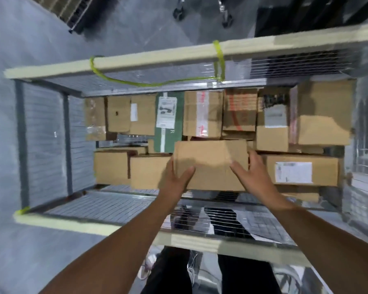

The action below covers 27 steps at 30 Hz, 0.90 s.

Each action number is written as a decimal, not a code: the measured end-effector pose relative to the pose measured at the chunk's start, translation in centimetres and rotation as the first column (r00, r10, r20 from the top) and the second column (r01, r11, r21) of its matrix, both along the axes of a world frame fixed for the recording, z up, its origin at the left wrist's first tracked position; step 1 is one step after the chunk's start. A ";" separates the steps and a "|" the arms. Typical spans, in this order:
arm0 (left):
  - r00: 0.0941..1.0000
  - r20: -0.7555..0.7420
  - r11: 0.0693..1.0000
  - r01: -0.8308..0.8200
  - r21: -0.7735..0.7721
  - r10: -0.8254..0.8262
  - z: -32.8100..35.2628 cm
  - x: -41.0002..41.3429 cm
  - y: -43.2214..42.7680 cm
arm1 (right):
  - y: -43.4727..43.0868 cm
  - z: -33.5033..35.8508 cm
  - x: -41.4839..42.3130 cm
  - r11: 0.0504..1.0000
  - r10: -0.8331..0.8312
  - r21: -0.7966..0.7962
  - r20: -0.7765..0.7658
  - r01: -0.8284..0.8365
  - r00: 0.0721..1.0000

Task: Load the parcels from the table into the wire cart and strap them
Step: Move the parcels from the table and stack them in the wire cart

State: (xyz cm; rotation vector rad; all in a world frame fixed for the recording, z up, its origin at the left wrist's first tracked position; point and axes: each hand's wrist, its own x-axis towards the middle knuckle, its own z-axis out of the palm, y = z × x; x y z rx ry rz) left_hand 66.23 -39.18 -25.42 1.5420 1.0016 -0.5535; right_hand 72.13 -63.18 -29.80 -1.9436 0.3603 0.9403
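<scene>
I look straight down into the wire cart [45,132], whose top rails are padded in cream foam. A plain brown cardboard parcel [210,158] hangs low inside it, above the packed parcels. My left hand [176,177] grips its left end, thumb on top. My right hand [253,172] grips its right end, fingers round the far corner. Several other cardboard parcels fill the cart floor, among them a green one [168,122] with a white label. A yellow-green strap [149,82] sags along the far rail, tied round it at two points.
The cart's left part [81,145] shows bare wire floor. A labelled parcel [302,172] lies right of the held one. Beyond the far rail is grey floor with another cart's castors [179,13]. My legs and shoes stand behind the near rail [200,242].
</scene>
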 end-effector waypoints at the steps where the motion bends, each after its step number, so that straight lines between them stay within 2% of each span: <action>1: 1.000 0.010 1.000 -0.013 0.007 0.013 0.6 -0.5 1.6 | 1.6 0.5 0.1 0.999 0.031 0.022 -0.003 -0.031 1.000; 6: 0.992 0.040 0.992 -0.124 0.001 0.123 2.9 -3.3 10.0 | 10.5 2.5 0.1 0.980 0.111 0.165 -0.009 -0.108 0.994; 12: 0.981 0.093 0.985 -0.170 0.017 0.168 2.2 -5.4 21.4 | 21.8 1.0 -0.8 0.966 0.197 0.174 -0.006 -0.193 0.980; 19: 0.979 0.150 0.990 -0.142 0.013 0.138 -1.9 -4.4 32.5 | 32.9 -1.5 -1.1 0.984 0.092 0.151 0.052 -0.099 0.994; 24: 0.949 0.190 0.967 -0.252 -0.033 0.253 -6.3 -1.9 40.2 | 41.6 -4.3 0.4 0.974 0.051 0.210 0.137 -0.080 0.989; 27: 0.943 0.199 0.963 -0.268 -0.018 0.266 -9.1 -0.6 43.4 | 45.6 -6.3 1.4 0.989 0.006 0.143 0.141 -0.027 0.990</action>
